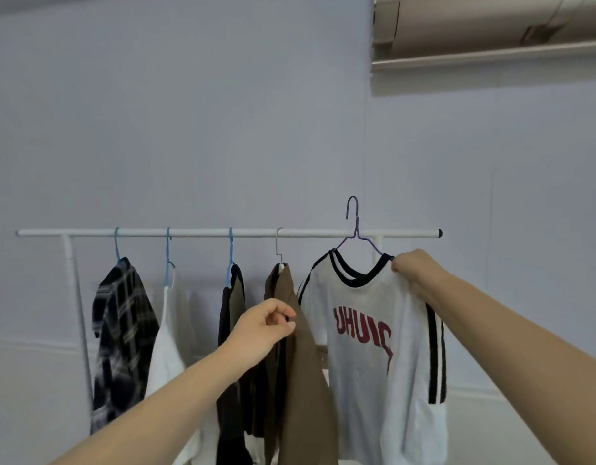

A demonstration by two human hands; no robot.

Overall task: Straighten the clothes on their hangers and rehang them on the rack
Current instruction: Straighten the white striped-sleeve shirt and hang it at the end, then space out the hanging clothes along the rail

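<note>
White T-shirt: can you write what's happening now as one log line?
right hand: grips white T-shirt shoulder | purple hanger: hook above rail, not hung | left hand: curled, empty

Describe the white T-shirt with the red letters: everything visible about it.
The white T-shirt looks like soft knit, with a dark ringer collar, dark stripes along the shoulders and sleeves, and dark red block letters across the chest. It sits on a purple wire hanger whose hook stands above the white rack bar, so it is not hooked on. The right hand grips its shoulder by the collar. It hangs front-on, rightmost of the garments, beside a brown garment; its hem runs out of view.
</note>
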